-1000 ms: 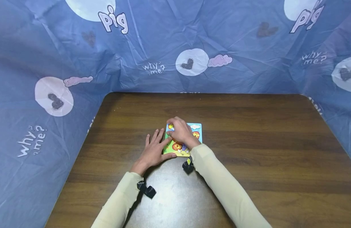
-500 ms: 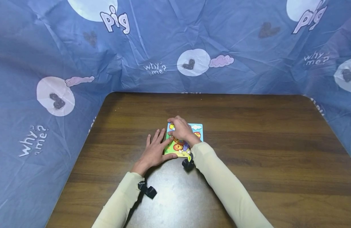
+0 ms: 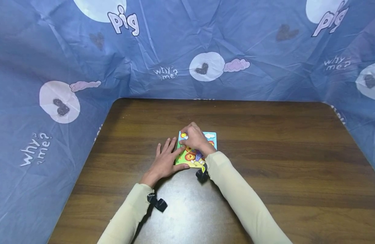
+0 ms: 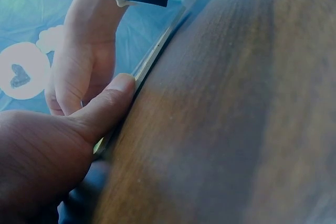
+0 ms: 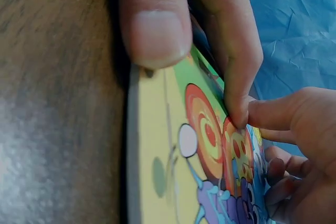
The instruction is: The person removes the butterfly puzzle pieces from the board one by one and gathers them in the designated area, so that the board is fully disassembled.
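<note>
A small picture board (image 3: 182, 160) with bright butterfly and sun artwork lies on the table, and looks like a jigsaw puzzle. My left hand (image 3: 164, 162) steadies its left side with fingers spread. The left thumb (image 5: 157, 38) rests on the near edge, and the left index finger (image 5: 242, 72) reaches onto the artwork. My right hand (image 3: 196, 139) works over the upper part with curled fingers touching the board. In the right wrist view the right thumb (image 5: 270, 114) meets the left index fingertip. Whatever lies beneath the right fingertips is hidden.
The brown wooden table (image 3: 266, 142) extends around the board on all sides. Blue printed cloth (image 3: 163, 40) hangs behind and beside the table. Black camera mounts (image 3: 158, 204) are strapped at both wrists.
My right hand has shifted slightly up and to the right over the board, its knuckles a little higher. The left hand and the board stay in place.
</note>
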### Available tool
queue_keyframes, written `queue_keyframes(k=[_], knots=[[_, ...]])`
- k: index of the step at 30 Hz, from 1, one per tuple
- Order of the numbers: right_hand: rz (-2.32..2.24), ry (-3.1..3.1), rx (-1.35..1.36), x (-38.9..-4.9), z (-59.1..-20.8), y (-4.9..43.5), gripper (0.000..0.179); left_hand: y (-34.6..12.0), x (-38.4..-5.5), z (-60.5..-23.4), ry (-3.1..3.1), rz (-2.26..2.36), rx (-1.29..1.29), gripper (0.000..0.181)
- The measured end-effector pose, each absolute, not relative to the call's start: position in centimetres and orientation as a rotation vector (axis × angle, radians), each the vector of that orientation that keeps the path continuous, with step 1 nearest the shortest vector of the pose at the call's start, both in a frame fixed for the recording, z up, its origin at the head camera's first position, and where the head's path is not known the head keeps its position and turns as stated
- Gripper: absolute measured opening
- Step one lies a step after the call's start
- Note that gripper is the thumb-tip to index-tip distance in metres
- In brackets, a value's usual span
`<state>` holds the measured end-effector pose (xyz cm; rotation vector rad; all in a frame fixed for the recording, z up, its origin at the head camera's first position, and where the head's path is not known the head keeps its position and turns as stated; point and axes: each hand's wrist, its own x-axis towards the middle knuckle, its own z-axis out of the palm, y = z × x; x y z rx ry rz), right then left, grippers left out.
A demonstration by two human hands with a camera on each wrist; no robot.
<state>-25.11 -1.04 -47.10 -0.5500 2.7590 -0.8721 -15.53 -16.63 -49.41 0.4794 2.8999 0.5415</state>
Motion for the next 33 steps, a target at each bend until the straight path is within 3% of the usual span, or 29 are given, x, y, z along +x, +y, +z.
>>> queue_keyframes(k=[33], knots=[[-1.017, 2.786, -0.561, -25.42, -47.82, -0.05, 0.054, -16.8, -15.51, -49.7, 2.93, 0.555, 0.528, 0.073]])
